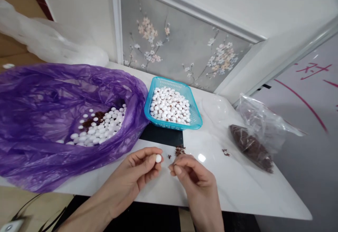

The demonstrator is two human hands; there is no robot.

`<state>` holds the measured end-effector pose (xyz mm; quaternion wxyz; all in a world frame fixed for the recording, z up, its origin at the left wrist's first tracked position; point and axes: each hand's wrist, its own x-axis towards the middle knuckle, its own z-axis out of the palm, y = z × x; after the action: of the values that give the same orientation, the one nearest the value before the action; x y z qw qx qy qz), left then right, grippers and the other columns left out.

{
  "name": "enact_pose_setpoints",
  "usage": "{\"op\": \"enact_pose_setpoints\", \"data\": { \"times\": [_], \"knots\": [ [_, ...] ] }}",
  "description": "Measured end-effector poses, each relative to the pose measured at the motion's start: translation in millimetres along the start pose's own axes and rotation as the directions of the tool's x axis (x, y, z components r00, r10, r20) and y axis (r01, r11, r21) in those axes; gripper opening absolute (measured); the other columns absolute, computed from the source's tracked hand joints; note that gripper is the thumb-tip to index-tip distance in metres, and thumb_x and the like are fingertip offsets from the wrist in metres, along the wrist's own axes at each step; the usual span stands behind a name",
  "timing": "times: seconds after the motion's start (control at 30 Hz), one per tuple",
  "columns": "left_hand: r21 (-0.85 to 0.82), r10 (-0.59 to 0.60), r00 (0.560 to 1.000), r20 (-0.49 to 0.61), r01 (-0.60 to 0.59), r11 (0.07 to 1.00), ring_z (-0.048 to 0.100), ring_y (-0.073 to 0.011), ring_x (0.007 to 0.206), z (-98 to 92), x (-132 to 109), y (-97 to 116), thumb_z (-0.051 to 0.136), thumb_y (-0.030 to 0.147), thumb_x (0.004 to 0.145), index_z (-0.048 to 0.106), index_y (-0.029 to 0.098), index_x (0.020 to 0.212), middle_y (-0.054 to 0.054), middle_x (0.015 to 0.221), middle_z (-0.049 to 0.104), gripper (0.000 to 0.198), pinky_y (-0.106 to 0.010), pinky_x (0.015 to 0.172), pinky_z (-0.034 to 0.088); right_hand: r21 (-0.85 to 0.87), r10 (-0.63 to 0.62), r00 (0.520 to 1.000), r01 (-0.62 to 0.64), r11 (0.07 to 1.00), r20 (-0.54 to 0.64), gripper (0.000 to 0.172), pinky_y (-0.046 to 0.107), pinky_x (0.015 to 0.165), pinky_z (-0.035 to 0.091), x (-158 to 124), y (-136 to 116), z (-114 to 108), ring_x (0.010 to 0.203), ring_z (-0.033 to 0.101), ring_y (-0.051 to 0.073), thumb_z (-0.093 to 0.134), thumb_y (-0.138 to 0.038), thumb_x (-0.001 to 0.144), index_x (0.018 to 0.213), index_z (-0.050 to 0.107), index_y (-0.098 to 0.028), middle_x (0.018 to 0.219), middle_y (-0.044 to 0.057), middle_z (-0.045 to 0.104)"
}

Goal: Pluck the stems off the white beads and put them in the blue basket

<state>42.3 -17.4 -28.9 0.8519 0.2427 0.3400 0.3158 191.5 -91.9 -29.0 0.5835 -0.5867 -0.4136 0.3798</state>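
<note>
Between the thumb and fingers of my left hand [141,167] is a small white ball [158,158]. My right hand [194,175] is pinched closed just to the right of it, over the white table; whatever lies between its fingertips is too small to make out. A little pile of dark reddish-brown bits [180,150] lies just beyond my right fingers. Farther back stands a blue plastic basket [195,114] full of white balls with brown bits among them. At the left, an open purple plastic bag [47,94] holds many more white balls and some brown bits.
A clear plastic bag of brown bits [249,147] lies on the table [237,193] at the right, near a few scattered brown pieces [225,152]. Translucent plastic sheeting [63,42] is bunched behind the purple bag. A framed flower panel [174,38] and a whiteboard [298,112] border the table.
</note>
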Motion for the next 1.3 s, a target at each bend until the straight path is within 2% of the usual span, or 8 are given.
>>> {"op": "enact_pose_setpoints", "data": {
  "times": [0.1, 0.23, 0.37, 0.5, 0.7, 0.83, 1.0, 1.3],
  "knots": [
    [-0.038, 0.005, 1.0, 0.015, -0.005, 0.999, 0.062, -0.0073, 0.067, -1.2, -1, 1, 0.076, 0.019, 0.072, 0.073, 0.016, 0.087, 0.001, 0.076, 0.067, 0.015, -0.014, 0.067, 0.054, 0.081, 0.04, 0.995, -0.047, 0.996, 0.089, 0.004, 0.023, 0.068, 0.049, -5, -9, 12, 0.071, 0.059, 0.012, 0.064, -0.024, 0.083, 0.08, 0.067, -0.022, 0.073, -0.001, 0.063],
    [-0.069, 0.006, 0.994, 0.112, 0.002, 0.998, 0.063, -0.0085, 0.065, -3.0, -4, 2, 0.071, 0.024, 0.077, 0.072, 0.013, 0.085, -0.001, 0.073, 0.064, 0.014, -0.016, 0.07, 0.054, 0.21, 0.047, 0.988, -0.078, 0.975, 0.147, 0.004, 0.024, 0.071, 0.051, -7, -11, 21, 0.072, 0.061, 0.012, 0.064, -0.024, 0.085, 0.085, 0.067, -0.022, 0.075, -0.001, 0.065],
    [-0.118, 0.0, 0.991, 0.134, 0.016, 0.993, 0.061, -0.0052, 0.063, -5.3, -6, 2, 0.071, 0.02, 0.077, 0.071, 0.011, 0.081, 0.0, 0.075, 0.061, 0.01, -0.012, 0.068, 0.053, 0.248, 0.067, 0.99, -0.096, 0.964, 0.124, 0.004, 0.024, 0.07, 0.051, -8, -4, 23, 0.071, 0.062, 0.012, 0.064, -0.025, 0.085, 0.086, 0.067, -0.022, 0.074, -0.001, 0.065],
    [-0.164, -0.007, 0.989, 0.145, 0.031, 0.986, 0.059, -0.0041, 0.063, -8.0, -4, 1, 0.069, 0.018, 0.079, 0.07, 0.013, 0.085, 0.0, 0.078, 0.061, 0.008, -0.012, 0.065, 0.053, 0.286, 0.087, 0.993, -0.107, 0.952, 0.081, 0.004, 0.025, 0.067, 0.052, -11, 1, 23, 0.068, 0.063, 0.012, 0.065, -0.025, 0.085, 0.085, 0.065, -0.021, 0.073, -0.001, 0.066],
    [-0.096, 0.034, 0.979, 0.201, -0.014, 0.995, 0.054, -0.0039, 0.059, -6.4, -4, 0, 0.06, 0.022, 0.086, 0.067, 0.012, 0.079, 0.001, 0.07, 0.057, 0.014, -0.013, 0.061, 0.049, 0.353, 0.05, 0.996, -0.074, 0.933, 0.078, 0.003, 0.022, 0.068, 0.049, -12, 1, 26, 0.067, 0.058, 0.009, 0.065, -0.022, 0.085, 0.084, 0.067, -0.022, 0.072, -0.003, 0.063],
    [-0.067, 0.06, 0.976, 0.211, -0.047, 0.997, 0.051, -0.0038, 0.055, -4.5, -5, -1, 0.057, 0.025, 0.089, 0.065, 0.012, 0.076, 0.001, 0.066, 0.055, 0.02, -0.013, 0.057, 0.045, 0.335, 0.009, 0.997, -0.033, 0.942, 0.073, 0.007, 0.019, 0.067, 0.045, -9, -2, 31, 0.068, 0.053, 0.008, 0.064, -0.02, 0.085, 0.079, 0.066, -0.023, 0.074, -0.005, 0.058],
    [-0.062, 0.062, 0.971, 0.231, -0.049, 0.997, 0.05, -0.0071, 0.053, -4.3, -5, -2, 0.052, 0.03, 0.091, 0.064, 0.014, 0.074, 0.002, 0.055, 0.051, 0.027, -0.015, 0.053, 0.041, 0.31, 0.04, 0.996, -0.062, 0.949, 0.079, 0.01, 0.022, 0.068, 0.045, -8, -5, 39, 0.068, 0.055, 0.009, 0.061, -0.024, 0.087, 0.077, 0.062, -0.022, 0.075, -0.004, 0.057],
    [-0.075, 0.084, 0.976, 0.202, -0.071, 0.995, 0.041, -0.006, 0.052, -2.3, -6, -3, 0.059, 0.033, 0.086, 0.065, 0.013, 0.074, 0.003, 0.055, 0.049, 0.024, -0.016, 0.055, 0.038, 0.198, 0.024, 0.997, -0.039, 0.98, 0.076, 0.012, 0.024, 0.068, 0.048, -8, -12, 43, 0.07, 0.058, 0.012, 0.06, -0.027, 0.087, 0.076, 0.061, -0.021, 0.078, -0.002, 0.055]
  ]
}}
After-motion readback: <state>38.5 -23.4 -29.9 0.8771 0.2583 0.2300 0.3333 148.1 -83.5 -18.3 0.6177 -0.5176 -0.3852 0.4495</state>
